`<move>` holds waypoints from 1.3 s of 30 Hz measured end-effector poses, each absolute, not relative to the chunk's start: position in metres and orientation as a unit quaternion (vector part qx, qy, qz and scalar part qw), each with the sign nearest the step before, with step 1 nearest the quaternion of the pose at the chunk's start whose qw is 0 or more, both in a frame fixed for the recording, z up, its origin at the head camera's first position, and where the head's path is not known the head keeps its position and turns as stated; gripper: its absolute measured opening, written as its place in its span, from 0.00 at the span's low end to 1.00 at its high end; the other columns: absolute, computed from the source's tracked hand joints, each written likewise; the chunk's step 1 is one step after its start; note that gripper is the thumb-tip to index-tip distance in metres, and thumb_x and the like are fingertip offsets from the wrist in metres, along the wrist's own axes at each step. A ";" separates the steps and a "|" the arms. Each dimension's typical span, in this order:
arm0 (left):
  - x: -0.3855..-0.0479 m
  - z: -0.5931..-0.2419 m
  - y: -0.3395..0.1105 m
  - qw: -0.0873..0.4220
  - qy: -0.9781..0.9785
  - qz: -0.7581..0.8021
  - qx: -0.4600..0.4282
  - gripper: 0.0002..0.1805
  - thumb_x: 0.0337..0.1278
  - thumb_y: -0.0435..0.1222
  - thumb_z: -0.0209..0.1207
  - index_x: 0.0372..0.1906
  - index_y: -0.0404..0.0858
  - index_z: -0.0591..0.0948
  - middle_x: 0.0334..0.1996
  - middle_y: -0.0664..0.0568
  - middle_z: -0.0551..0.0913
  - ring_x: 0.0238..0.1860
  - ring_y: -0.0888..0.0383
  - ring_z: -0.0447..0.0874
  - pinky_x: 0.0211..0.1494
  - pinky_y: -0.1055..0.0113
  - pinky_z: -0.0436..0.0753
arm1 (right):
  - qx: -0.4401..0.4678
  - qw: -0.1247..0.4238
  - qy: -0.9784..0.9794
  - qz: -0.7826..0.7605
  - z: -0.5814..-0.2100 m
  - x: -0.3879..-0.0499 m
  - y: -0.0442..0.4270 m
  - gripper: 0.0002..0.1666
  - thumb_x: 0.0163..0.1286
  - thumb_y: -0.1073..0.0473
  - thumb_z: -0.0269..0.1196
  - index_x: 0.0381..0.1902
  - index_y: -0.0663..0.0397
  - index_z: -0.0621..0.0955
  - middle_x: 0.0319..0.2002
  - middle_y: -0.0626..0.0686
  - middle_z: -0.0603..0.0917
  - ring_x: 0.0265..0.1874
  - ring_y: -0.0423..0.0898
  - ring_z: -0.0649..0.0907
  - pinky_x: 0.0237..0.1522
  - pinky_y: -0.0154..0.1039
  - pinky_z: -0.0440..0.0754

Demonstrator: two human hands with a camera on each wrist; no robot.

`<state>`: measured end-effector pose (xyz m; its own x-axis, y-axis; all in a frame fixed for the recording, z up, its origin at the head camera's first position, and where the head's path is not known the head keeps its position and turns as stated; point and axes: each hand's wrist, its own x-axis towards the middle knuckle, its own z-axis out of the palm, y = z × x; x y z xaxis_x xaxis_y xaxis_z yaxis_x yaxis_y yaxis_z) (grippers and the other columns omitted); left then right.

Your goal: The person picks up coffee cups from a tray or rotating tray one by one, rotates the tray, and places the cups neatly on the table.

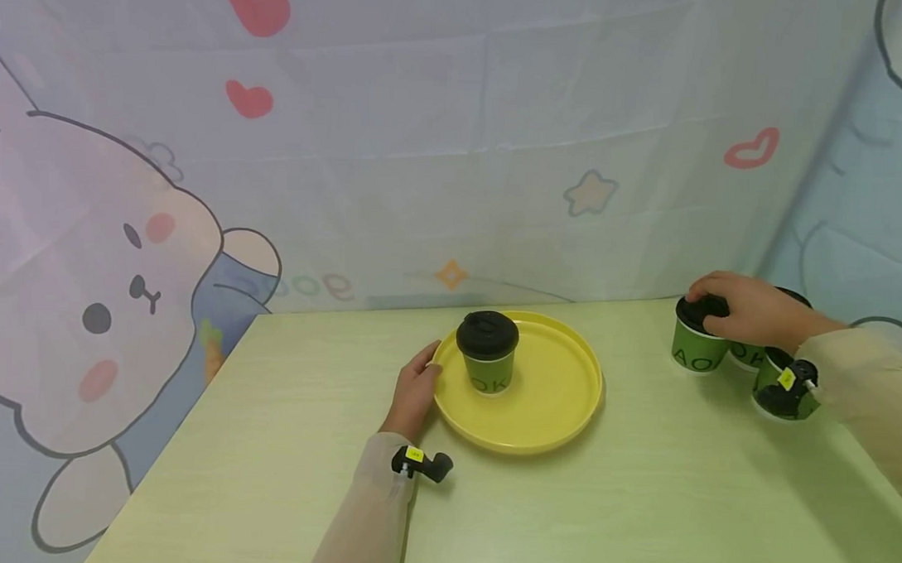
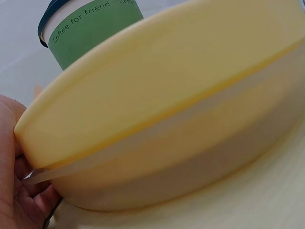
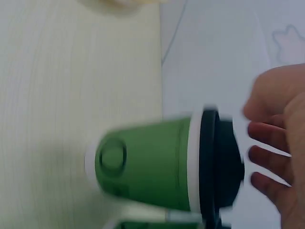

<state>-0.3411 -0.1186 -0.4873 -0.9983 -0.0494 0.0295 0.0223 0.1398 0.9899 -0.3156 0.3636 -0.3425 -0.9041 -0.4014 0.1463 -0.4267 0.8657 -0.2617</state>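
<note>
My left hand (image 1: 411, 392) grips the left rim of a round yellow tray (image 1: 555, 393). The left wrist view shows fingers (image 2: 46, 200) curled beneath the tray's edge. On the tray's left part stands an upright green paper coffee cup (image 1: 490, 369) with a black lid. Over at the right, my right hand (image 1: 752, 310) hovers at the black lid of another green coffee cup (image 1: 696, 348). In the right wrist view a small gap lies between the fingertips (image 3: 259, 179) and that lid (image 3: 226, 164); the cup stands upright on the table.
Two more lidded green cups, one behind (image 1: 745, 355) and one nearer the front (image 1: 767, 377), stand close to the right hand, partly hidden by it and the sleeve. A printed cloth (image 1: 426, 148) hangs along the back edge of the pale table (image 1: 599, 519).
</note>
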 end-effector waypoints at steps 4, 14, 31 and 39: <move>-0.341 -0.487 -0.120 0.028 -0.755 -0.655 0.008 0.27 0.70 0.35 0.50 0.73 0.44 0.73 0.71 0.50 0.72 0.66 0.50 0.73 0.70 0.53 0.72 | 0.207 0.088 -0.956 0.188 -0.345 -0.318 0.335 0.22 0.73 0.61 0.58 0.62 0.62 0.77 0.63 0.65 0.74 0.62 0.65 0.73 0.58 0.64 0.73; -0.341 -0.488 -0.121 0.030 -0.754 -0.656 -0.016 0.27 0.72 0.34 0.48 0.74 0.43 0.72 0.72 0.48 0.71 0.65 0.48 0.75 0.68 0.52 0.74 | 0.141 0.066 -0.912 0.378 -0.382 -0.332 0.262 0.34 0.81 0.42 0.49 0.71 0.61 0.70 0.64 0.65 0.76 0.60 0.62 0.76 0.60 0.61 0.76; -0.342 -0.489 -0.122 0.024 -0.754 -0.657 -0.009 0.27 0.71 0.36 0.49 0.74 0.44 0.71 0.72 0.49 0.71 0.67 0.50 0.73 0.70 0.53 0.72 | -0.051 -0.069 -0.777 0.624 -0.447 -0.326 0.243 0.60 0.72 0.21 0.35 0.78 0.67 0.56 0.70 0.72 0.68 0.52 0.54 0.83 0.48 0.42 0.86; -0.340 -0.488 -0.122 0.024 -0.754 -0.656 -0.014 0.27 0.72 0.35 0.48 0.74 0.44 0.71 0.73 0.48 0.70 0.68 0.48 0.73 0.70 0.52 0.71 | -0.061 -0.094 -0.738 0.666 -0.455 -0.319 0.240 0.59 0.72 0.20 0.34 0.80 0.62 0.53 0.69 0.71 0.69 0.40 0.45 0.85 0.43 0.43 0.88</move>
